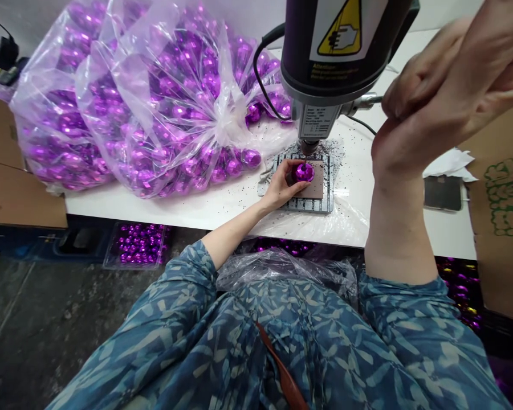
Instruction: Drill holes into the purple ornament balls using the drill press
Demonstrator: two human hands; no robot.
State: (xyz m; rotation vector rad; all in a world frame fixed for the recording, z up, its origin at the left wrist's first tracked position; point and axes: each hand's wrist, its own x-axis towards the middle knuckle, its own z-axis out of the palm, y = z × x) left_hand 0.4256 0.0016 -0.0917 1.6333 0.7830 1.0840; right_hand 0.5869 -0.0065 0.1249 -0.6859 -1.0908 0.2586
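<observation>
Under the drill press (331, 85), my left hand (280, 188) grips a shiny purple faceted ball (305, 173) between thumb and fingers. The ball rests on a brown board (313, 189), which lies on the slotted metal base (328, 204). The drill chuck (309, 147) is right above the ball, and a thin bit reaches down to its top; I cannot tell how deep it sits. My right hand (444, 97) is raised at the machine's right side, its fingers closed around the feed lever (366, 101); most of the lever is hidden by the hand.
Large clear bags (154, 97) of purple balls fill the table's left side. Dark shavings lie around the base. A phone (443, 192) and white paper (450, 164) lie at right, beside a cardboard box (504, 199). A clear tub (139, 245) of purple pieces stands below the table. A black cable (256, 65) loops near the motor.
</observation>
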